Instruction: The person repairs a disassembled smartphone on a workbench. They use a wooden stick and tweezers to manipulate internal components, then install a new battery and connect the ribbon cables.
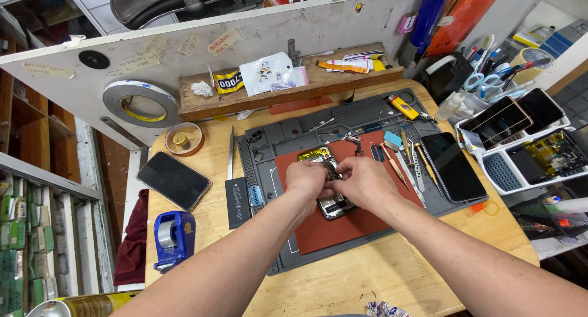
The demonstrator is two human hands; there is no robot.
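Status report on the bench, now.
Both hands, left hand and right hand, pinching at opened phone on red mat. Tools right of the hands.

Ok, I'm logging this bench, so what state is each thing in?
opened phone: back off, insides showing, on the red mat
left hand: on the opened phone
right hand: on the opened phone
dark phone: flat, screen off
detached screen: flat, dark
tape dispenser: roll loaded
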